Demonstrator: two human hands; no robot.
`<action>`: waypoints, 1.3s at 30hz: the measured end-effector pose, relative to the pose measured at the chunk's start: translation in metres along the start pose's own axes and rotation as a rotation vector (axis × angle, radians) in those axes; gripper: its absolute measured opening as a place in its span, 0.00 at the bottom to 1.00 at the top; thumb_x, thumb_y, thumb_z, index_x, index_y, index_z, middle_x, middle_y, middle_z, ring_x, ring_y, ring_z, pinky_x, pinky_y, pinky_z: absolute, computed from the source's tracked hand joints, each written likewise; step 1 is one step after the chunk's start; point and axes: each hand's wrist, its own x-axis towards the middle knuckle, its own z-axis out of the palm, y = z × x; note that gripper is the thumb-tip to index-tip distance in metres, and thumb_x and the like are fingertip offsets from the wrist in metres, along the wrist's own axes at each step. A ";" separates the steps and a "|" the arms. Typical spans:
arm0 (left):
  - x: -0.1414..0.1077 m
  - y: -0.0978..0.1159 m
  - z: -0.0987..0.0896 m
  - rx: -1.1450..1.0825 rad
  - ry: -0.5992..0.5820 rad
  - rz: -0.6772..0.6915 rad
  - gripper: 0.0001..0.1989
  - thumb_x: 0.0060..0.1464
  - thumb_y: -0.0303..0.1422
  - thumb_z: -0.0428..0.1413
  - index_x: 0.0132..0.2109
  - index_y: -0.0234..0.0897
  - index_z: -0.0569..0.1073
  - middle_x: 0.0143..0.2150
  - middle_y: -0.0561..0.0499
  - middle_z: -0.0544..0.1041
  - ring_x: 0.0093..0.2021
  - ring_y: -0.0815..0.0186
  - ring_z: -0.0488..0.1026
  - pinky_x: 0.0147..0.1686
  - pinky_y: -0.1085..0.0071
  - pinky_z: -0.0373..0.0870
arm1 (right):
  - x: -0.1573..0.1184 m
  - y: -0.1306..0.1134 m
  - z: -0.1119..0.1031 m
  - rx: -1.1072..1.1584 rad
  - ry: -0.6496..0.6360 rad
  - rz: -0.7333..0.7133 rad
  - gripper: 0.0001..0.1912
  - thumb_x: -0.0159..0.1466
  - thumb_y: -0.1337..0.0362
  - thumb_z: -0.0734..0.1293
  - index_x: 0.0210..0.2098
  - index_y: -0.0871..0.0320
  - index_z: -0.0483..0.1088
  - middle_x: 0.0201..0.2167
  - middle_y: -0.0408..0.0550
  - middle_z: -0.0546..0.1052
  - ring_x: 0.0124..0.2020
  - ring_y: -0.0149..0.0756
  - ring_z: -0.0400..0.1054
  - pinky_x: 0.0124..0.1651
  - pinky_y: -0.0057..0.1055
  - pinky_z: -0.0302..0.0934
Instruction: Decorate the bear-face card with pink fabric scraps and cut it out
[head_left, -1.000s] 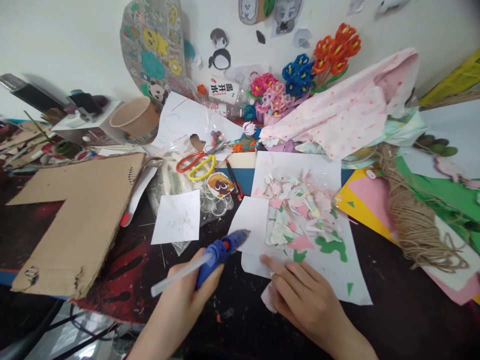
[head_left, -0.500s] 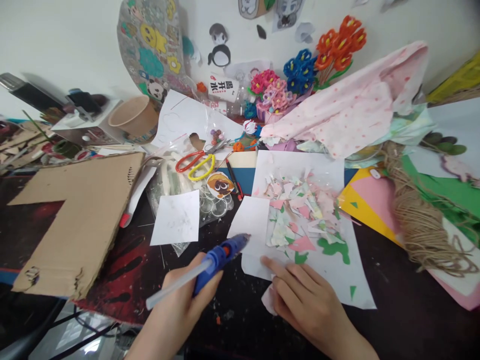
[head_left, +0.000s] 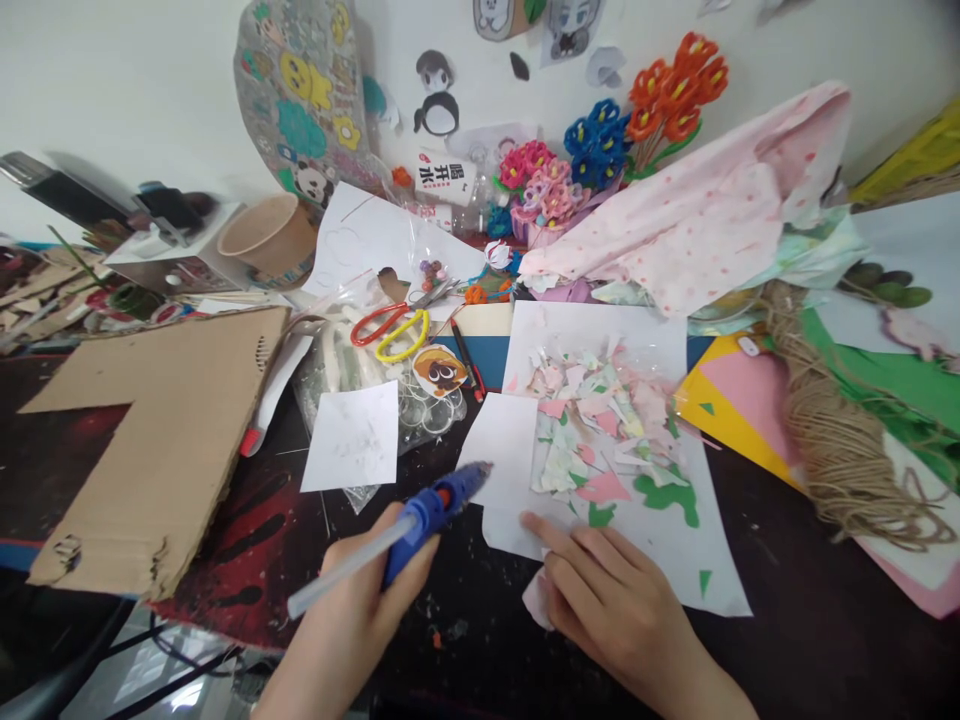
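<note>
At a dark desk [head_left: 457, 675], in the head view, the left hand [head_left: 361, 592] wraps its fingers around a blue glue gun [head_left: 429, 508], nozzle [head_left: 486, 468] above a white sheet [head_left: 504, 440], while the right hand [head_left: 619, 592] extends its index finger to the sheet's near end (any pinch on the pale scrap [head_left: 535, 602] is hidden). The gun looks light and stiff, best gripped by its handle; the sheet, flimsy, by its edges.

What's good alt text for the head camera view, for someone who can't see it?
Left hand holding a blue glue gun pointed at white paper, while the right hand rests near paper scraps. Cardboard lies to the left and twine to the right on a cluttered dark table.
</note>
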 end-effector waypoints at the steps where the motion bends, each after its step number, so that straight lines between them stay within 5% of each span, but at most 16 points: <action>1: 0.003 0.002 0.002 0.011 0.035 -0.011 0.15 0.62 0.38 0.51 0.28 0.37 0.69 0.19 0.57 0.69 0.17 0.70 0.67 0.19 0.77 0.63 | 0.000 0.000 0.000 0.000 0.003 0.001 0.07 0.64 0.72 0.63 0.29 0.61 0.69 0.52 0.53 0.78 0.34 0.38 0.70 0.38 0.39 0.62; 6: 0.015 0.010 0.012 -0.034 -0.003 0.024 0.15 0.63 0.38 0.50 0.28 0.37 0.68 0.20 0.57 0.70 0.19 0.70 0.68 0.20 0.78 0.64 | 0.002 0.000 0.000 -0.001 0.003 -0.001 0.09 0.65 0.72 0.62 0.29 0.60 0.70 0.52 0.52 0.78 0.35 0.38 0.70 0.38 0.38 0.62; 10: 0.013 0.010 0.013 0.014 0.081 -0.025 0.15 0.63 0.37 0.50 0.28 0.37 0.67 0.19 0.58 0.67 0.18 0.70 0.65 0.19 0.77 0.61 | 0.002 0.001 0.000 -0.005 0.016 -0.001 0.10 0.65 0.72 0.61 0.29 0.60 0.70 0.51 0.52 0.79 0.33 0.37 0.69 0.38 0.38 0.61; 14: 0.011 0.013 0.018 -0.064 -0.048 -0.010 0.14 0.63 0.37 0.50 0.29 0.37 0.68 0.20 0.58 0.69 0.18 0.71 0.66 0.19 0.78 0.62 | 0.001 0.001 0.000 0.000 0.009 -0.002 0.09 0.65 0.72 0.61 0.29 0.61 0.70 0.52 0.53 0.78 0.35 0.39 0.70 0.39 0.39 0.61; 18: 0.015 0.014 0.025 -0.008 0.062 -0.061 0.16 0.63 0.40 0.49 0.29 0.37 0.69 0.20 0.56 0.70 0.19 0.69 0.67 0.20 0.76 0.63 | 0.000 0.001 0.001 0.007 0.003 -0.004 0.09 0.65 0.72 0.62 0.29 0.61 0.70 0.52 0.53 0.79 0.36 0.39 0.70 0.39 0.40 0.61; 39: 0.020 0.008 0.030 -0.027 0.071 -0.054 0.16 0.63 0.41 0.49 0.35 0.35 0.74 0.20 0.55 0.70 0.19 0.68 0.65 0.21 0.74 0.62 | 0.002 0.001 0.000 0.017 0.001 -0.004 0.09 0.65 0.71 0.62 0.28 0.61 0.69 0.51 0.53 0.79 0.34 0.39 0.69 0.38 0.40 0.62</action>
